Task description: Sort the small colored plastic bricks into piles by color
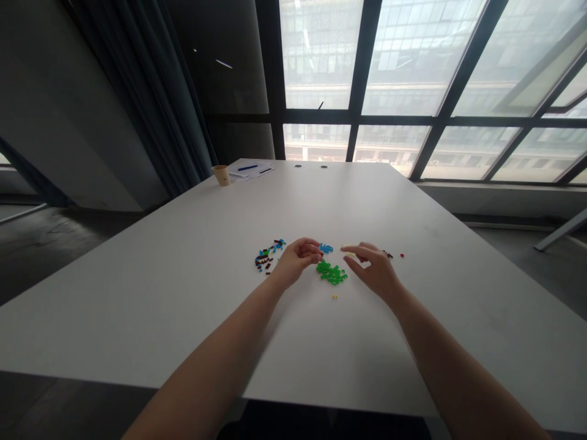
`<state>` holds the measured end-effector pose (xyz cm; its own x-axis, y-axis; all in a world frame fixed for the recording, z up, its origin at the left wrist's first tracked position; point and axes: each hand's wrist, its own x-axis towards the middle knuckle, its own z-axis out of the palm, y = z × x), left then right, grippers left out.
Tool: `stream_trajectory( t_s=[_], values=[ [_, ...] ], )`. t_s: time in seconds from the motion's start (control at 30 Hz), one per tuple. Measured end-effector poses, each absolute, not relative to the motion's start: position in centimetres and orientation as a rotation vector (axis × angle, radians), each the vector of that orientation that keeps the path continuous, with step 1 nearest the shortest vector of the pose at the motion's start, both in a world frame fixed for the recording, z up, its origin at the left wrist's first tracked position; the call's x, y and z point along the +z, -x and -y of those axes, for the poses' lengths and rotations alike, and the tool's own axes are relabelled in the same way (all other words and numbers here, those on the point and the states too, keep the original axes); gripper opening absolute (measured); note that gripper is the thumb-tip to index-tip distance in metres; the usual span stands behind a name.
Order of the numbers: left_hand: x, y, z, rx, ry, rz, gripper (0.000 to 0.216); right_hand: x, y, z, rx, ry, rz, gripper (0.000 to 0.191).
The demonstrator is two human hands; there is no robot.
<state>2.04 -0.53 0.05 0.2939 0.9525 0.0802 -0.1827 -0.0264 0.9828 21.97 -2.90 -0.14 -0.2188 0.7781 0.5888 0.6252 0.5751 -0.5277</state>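
Observation:
My left hand [299, 261] is closed, its fingers curled and pinched over the table, with a small dark brown brick [321, 255] showing at the fingertips. Facing it, my right hand [373, 266] has thumb and forefinger apart with nothing visible between them. Between the hands lies a pile of small green bricks [331, 273], and just behind it a small group of blue bricks [326, 249]. Pale yellow pieces [350, 249] are partly hidden by my right fingers. To the left of my left hand, brown, blue and green bricks [263, 260] are scattered.
Small yellow pieces [334, 297] lie nearer me on the white table [183, 318]. Beyond my right hand are dark brown pieces [389, 254] and a red piece [402, 255]. A paper cup [222, 176] stands far left beside papers [254, 170] with pens.

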Motion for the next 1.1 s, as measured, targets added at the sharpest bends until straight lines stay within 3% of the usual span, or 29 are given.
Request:
stream_trajectory(
  t_s=[0.37, 1.1],
  values=[
    [-0.4, -2.7, 1.0, 1.079, -1.315, -0.617, 0.034, 0.0, -20.1, 4.0, 0.228, 0.944, 1.967, 0.013],
    [-1.2, -2.9, 1.0, 1.058, -1.44, -0.702, 0.029, 0.2, -19.9, 4.1, 0.21, 0.977, 2.027, 0.011]
  ],
)
